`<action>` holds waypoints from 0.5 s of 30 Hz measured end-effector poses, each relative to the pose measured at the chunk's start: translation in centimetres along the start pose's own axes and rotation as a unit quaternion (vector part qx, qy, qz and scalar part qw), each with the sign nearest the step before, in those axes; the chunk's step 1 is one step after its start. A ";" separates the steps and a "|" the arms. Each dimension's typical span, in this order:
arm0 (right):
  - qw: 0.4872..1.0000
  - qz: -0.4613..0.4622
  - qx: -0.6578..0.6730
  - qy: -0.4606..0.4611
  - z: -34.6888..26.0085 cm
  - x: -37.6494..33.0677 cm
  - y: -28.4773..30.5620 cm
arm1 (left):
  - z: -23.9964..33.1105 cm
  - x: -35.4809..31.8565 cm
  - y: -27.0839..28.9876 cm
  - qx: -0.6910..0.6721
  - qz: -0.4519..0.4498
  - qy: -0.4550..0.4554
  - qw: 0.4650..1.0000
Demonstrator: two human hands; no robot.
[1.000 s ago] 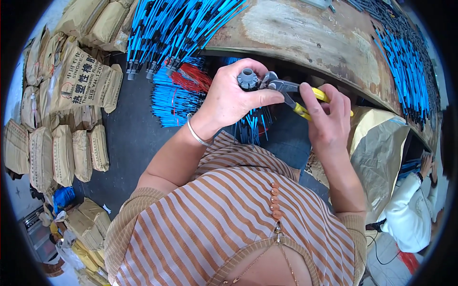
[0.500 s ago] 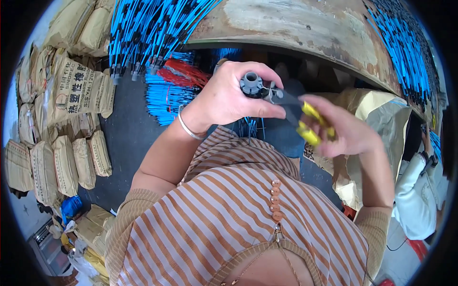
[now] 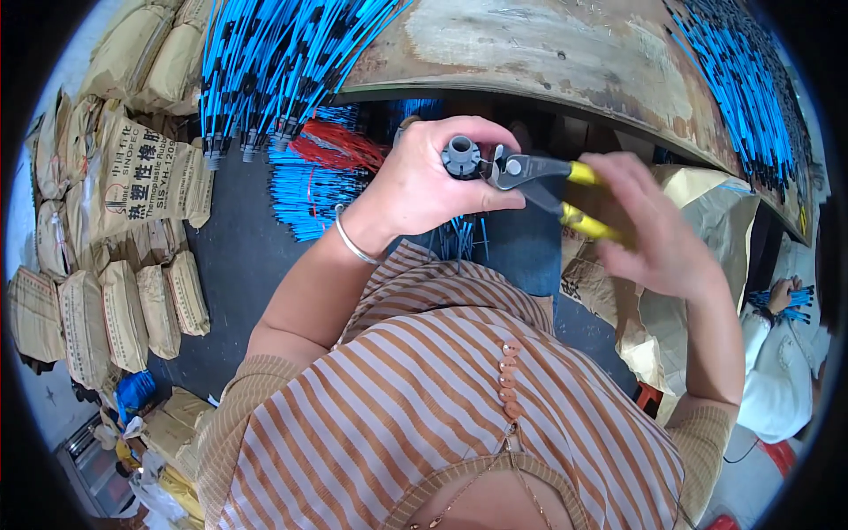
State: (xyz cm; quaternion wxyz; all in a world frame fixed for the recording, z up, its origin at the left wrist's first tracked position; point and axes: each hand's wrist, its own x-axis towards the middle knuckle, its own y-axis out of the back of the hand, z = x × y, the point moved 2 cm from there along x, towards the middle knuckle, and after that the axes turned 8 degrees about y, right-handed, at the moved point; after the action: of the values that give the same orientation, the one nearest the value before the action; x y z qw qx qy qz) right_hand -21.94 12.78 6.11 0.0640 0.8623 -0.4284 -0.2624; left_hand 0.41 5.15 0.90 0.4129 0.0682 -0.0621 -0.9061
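Observation:
My left hand [image 3: 415,181] is closed round a grey ribbed plastic tube fitting [image 3: 462,157] with a round hole in its end. Thumb and fingers reach past it on both sides of a small metal piece, too small to name. There, against the fitting's right side, sit the jaws of the cutting pliers [image 3: 530,170]. My right hand [image 3: 649,225], smeared by motion, is curled loosely about the pliers' yellow handles, which stand spread apart. Below my left hand, several thin blue rods [image 3: 461,237] point downward, their upper ends hidden by the hand.
Bundles of blue rods with black sleeves [image 3: 274,71] lie on the worn wooden table [image 3: 495,44], with more at right [image 3: 742,97]. Red strands [image 3: 331,146] lie beneath. Paper sacks [image 3: 84,309] are stacked left; an open paper bag [image 3: 707,238] stands right, near a co-worker's sleeve [image 3: 777,380].
The pliers' handles have swung wider apart and my right hand has loosened and shifted right. My left hand has barely moved. At far right, the co-worker's hand now shows with blue rods.

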 end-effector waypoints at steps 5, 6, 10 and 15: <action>0.861 0.162 -0.432 0.215 -1.5 -1.0 -0.5 | 0.3 0.1 0.6 -0.013 0.012 -0.025 1.000; 0.829 0.181 -0.468 0.245 -1.9 -0.8 -0.5 | 0.4 0.1 0.7 -0.013 0.014 -0.023 1.000; 0.767 0.197 -0.550 0.267 -1.8 -1.0 0.4 | 0.5 0.2 1.1 -0.043 0.006 0.012 0.999; 0.990 -0.043 0.024 -0.134 2.9 0.6 -1.9 | 0.6 0.0 1.2 -0.017 -0.079 -0.021 0.996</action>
State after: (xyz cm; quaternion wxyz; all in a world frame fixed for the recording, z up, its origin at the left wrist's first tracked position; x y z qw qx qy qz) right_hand -21.76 13.90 2.77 -0.0260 0.8381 -0.4016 -0.3681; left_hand 1.16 4.41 1.67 0.3394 0.0464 -0.0498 -0.9382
